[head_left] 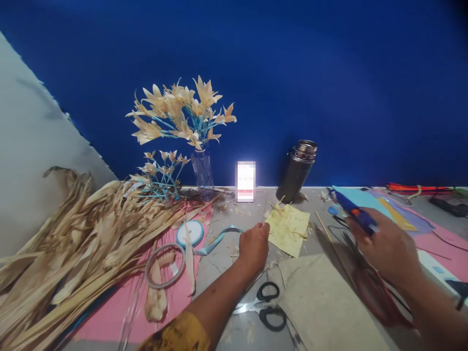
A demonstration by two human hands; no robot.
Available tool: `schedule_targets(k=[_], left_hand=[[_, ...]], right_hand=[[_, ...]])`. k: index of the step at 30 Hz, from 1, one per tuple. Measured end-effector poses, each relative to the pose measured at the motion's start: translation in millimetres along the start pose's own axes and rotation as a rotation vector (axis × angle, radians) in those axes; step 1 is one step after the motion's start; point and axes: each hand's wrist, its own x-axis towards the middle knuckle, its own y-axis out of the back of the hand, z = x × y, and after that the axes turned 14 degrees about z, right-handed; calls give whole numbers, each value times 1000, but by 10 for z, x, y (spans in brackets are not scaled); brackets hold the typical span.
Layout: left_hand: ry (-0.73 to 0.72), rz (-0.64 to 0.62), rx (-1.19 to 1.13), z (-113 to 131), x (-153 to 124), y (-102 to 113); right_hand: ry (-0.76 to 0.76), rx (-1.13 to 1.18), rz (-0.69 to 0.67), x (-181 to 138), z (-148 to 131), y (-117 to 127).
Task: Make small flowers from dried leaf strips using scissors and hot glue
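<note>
My left hand [254, 248] is closed in a pinch beside a yellow paper square [295, 226] littered with dry scraps. What it holds, if anything, is hidden behind the fingers. At the right, my right hand [383, 246] grips a blue glue gun [353, 207] with an orange trigger, somewhat blurred. Black-handled scissors [270, 319] lie below my left wrist. Left of that hand are a spool of light-blue ribbon [190, 234] and a roll of tape [148, 270]. A second, reddish-handled pair of scissors [380, 297] lies under my right hand.
Dried corn husks [87, 239] are heaped at the left on pink paper [113, 312]. Husk flowers [175, 112] stand in a clear bottle [203, 170]. A lit phone screen [246, 180] and a dark, open flask [296, 173] stand against the blue wall. A beige sheet [325, 302] lies in front.
</note>
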Motion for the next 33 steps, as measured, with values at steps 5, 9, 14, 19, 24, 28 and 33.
schedule_targets(k=[5,9,14,19,24,28,33], left_hand=[[-2,-1,2,0,13,-26],[-16,9,3,0,5,-34],[-24,3,-6,1,0,-34],[-17,7,-37,-1,5,-46],[13,24,-103,-10,-2,-74],[66,57,-218,-13,-23,-97],[192,142,-465,-8,12,-34]], right_hand=[[322,76,182,-133,26,-102],[630,148,-289,-324,-206,-197],[591,197,-607,-378,-332,-118],[485,336,-758,-177,-108,7],[196,501,-775,-81,141,85],[-51,543,-893,-90,221,163],[-228,598,-867,-144,234,185]])
